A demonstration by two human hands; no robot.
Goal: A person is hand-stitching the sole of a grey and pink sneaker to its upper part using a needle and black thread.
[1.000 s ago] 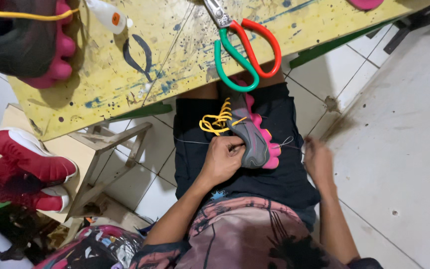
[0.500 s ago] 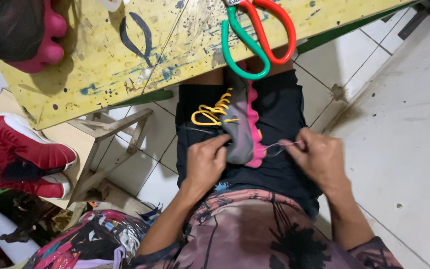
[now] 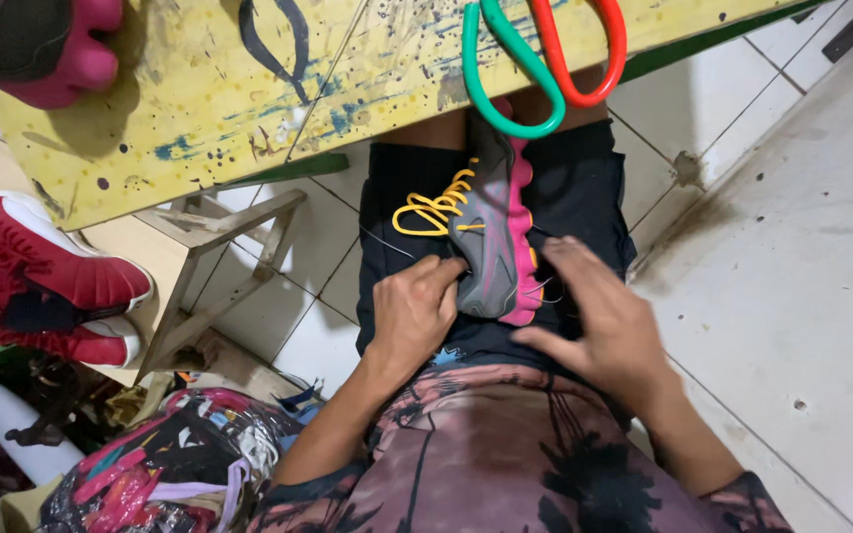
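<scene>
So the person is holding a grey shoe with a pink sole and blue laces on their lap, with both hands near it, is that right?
Not quite. The head view shows the laces are yellow, not blue. The rest holds: the grey shoe with the pink sole lies on the person's lap, the left hand grips its heel end and the right hand is spread open just beside it.

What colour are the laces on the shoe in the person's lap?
Yellow. The laces show best in the head view, on the grey and pink shoe.

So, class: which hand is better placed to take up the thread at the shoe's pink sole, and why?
Right. The right hand hovers open beside the pink sole, where thin threads trail; the left hand is busy gripping the grey shoe.
</scene>
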